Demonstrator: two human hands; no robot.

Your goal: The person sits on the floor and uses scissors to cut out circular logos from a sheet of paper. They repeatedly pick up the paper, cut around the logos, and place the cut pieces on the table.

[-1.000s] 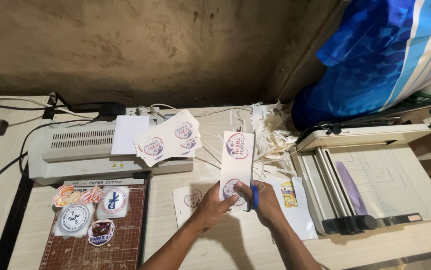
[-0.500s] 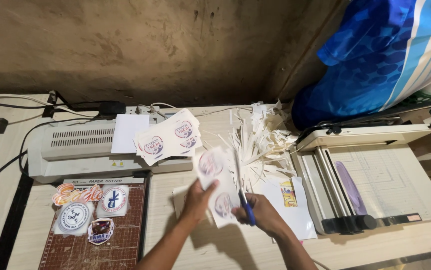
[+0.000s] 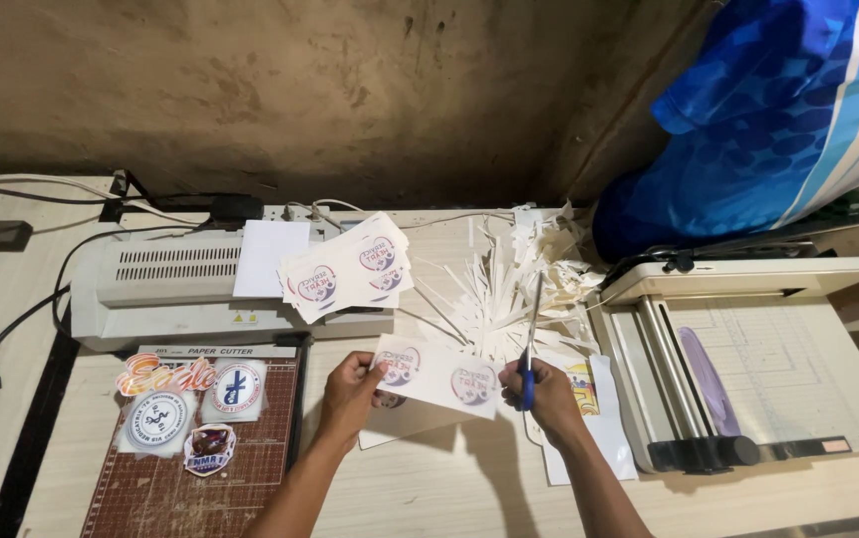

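Observation:
My left hand [image 3: 348, 391] pinches the left end of a white laminated strip [image 3: 437, 375] printed with two round stickers, held flat above the table. My right hand [image 3: 551, 395] grips blue-handled scissors [image 3: 530, 342], blades pointing up and away at the strip's right end. Under the strip lies another white sheet [image 3: 402, 422] on the table.
A grey laminator [image 3: 170, 289] at the back left carries a fan of sticker sheets [image 3: 347, 276]. A brown cutting mat [image 3: 190, 468] holds several cut stickers [image 3: 180, 403]. White paper trimmings [image 3: 509, 284] pile behind the hands. A paper trimmer [image 3: 748, 359] stands right, blue cloth [image 3: 778, 110] above it.
The strip has swung from upright to lying horizontal between my hands. The scissors have come up at its right end, and both hands have shifted slightly.

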